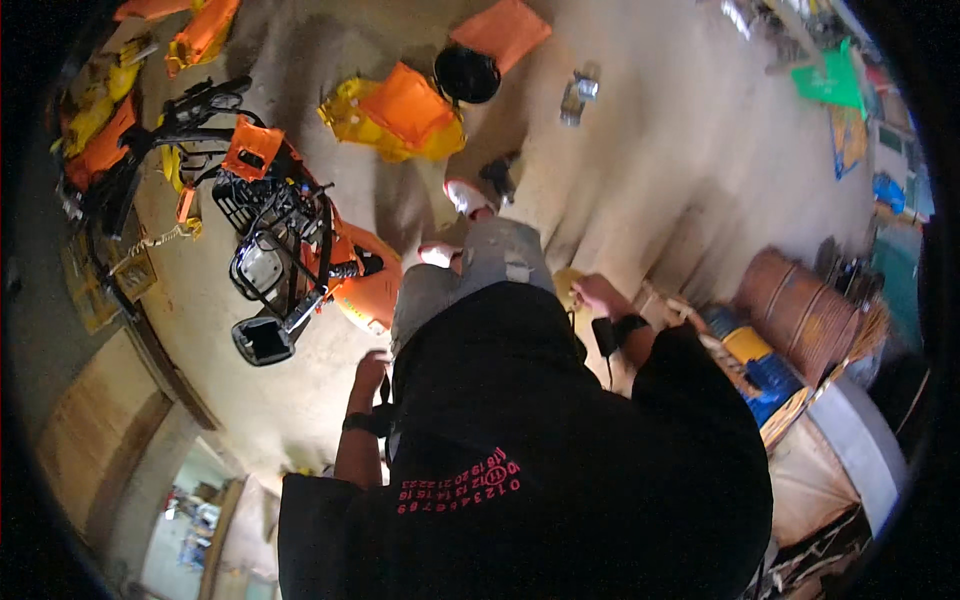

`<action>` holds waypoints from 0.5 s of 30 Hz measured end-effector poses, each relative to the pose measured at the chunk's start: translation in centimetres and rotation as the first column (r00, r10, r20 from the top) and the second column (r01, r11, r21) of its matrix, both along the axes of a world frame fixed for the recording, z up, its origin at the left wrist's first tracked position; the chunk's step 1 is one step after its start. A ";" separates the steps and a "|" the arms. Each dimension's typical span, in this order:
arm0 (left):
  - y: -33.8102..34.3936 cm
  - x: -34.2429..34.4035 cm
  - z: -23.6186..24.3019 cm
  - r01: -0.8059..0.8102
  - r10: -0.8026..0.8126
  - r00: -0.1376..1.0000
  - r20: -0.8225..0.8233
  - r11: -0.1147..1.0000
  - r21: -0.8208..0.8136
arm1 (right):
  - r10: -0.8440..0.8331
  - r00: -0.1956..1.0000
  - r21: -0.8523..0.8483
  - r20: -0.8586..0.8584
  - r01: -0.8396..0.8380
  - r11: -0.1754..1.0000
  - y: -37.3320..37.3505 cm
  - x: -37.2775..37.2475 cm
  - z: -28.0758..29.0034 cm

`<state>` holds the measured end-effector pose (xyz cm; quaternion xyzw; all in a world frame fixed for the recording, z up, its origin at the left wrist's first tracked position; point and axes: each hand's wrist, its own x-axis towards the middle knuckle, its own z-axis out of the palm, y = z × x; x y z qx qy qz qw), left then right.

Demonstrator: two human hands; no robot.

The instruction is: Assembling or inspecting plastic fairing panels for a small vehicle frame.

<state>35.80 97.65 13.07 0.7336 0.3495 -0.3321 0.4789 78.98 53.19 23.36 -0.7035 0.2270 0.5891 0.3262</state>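
My left hand hangs beside my left hip, its fingers loosely bent and apart with nothing visible in them. My right hand is out past my right hip, blurred; whether it holds anything I cannot tell. Wrist bands with dark attachments are on both arms. Left of my legs is an orange machine with a black frame, an orange bracket and exposed cables. My two light shoes are on the dusty floor, with a small dark object beside the front one.
Ahead lie orange and yellow panels, a black round container and small metal parts. At right stand a rusty drum and a blue-and-yellow container. A green sheet is at upper right, a doorway at lower left.
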 end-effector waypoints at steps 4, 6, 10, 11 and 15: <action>3.9 9.9 2.7 0.418 -0.444 0.884 0.143 0.890 0.180 | -0.152 0.986 -0.008 0.065 0.153 0.988 -4.6 -1.8 -5.0; 4.1 14.6 2.7 -0.054 0.060 0.997 0.042 0.989 -0.138 | -0.088 0.995 -0.045 0.052 0.091 0.995 -5.9 -2.2 -4.2; 4.8 21.6 2.3 -0.061 0.066 0.996 0.066 0.995 -0.075 | -0.037 0.988 -0.166 0.147 0.062 0.984 -7.0 -3.2 -2.5; 5.2 22.4 0.8 -0.008 0.013 0.995 0.095 0.999 -0.052 | -0.070 0.974 -0.201 0.216 0.114 0.973 -7.7 -3.6 -2.5; 2.8 23.6 -4.6 -0.083 0.137 0.980 0.147 0.943 -0.323 | 0.085 0.939 -0.186 0.334 -0.023 0.982 -12.0 -6.3 0.1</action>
